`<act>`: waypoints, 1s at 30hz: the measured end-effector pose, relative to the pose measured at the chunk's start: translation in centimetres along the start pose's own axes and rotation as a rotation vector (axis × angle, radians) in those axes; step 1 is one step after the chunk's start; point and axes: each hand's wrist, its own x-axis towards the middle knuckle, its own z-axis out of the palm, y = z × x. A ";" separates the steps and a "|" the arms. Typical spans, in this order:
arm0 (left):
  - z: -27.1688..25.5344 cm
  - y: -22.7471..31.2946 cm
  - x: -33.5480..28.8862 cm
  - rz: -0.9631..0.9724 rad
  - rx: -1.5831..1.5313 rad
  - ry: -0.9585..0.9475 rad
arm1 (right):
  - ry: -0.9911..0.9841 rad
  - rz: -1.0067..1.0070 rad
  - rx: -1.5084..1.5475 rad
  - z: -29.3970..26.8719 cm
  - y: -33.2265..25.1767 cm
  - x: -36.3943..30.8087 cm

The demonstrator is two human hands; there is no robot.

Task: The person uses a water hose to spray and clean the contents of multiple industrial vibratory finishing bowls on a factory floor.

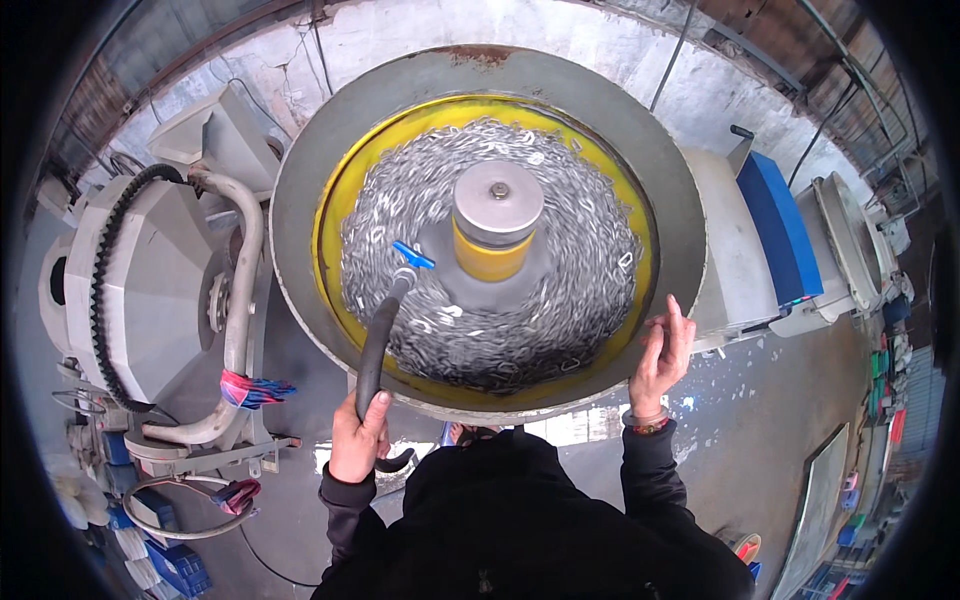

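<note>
Wrapping its fingers around a black hose point(372, 355), the person's left hand point(354, 446) sits by the near rim of a big round tub point(683, 190). The right hand point(662, 360), fingers loosely spread and pinching nothing visible, is at the rim's right side; whether it touches is hard to tell. The hose slants inward to a nozzle point(403, 274) with a blue handle point(414, 256), over blurred metal links point(590, 240) that seem to circle the center post point(497, 195). A sagging hose could let them snag the nozzle and wrench it loose; right fingertips dipping inside might be struck. Beyond stands a white wall point(570, 28).
</note>
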 end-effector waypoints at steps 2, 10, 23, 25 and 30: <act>0.0 0.0 -0.1 -0.006 0.006 0.003 | -0.010 0.025 0.020 0.0 -0.1 -0.2; 0.1 0.5 0.0 -0.002 0.025 0.024 | 0.139 0.021 0.236 0.9 0.0 0.0; 0.4 0.0 -0.1 0.014 0.017 0.047 | 0.139 0.014 0.188 0.6 0.1 0.0; 0.4 0.0 -0.2 0.006 0.017 0.056 | 0.129 0.002 0.168 0.6 0.1 0.1; 0.4 -0.1 -0.3 -0.002 0.000 0.059 | 0.124 -0.044 0.070 0.4 0.0 0.4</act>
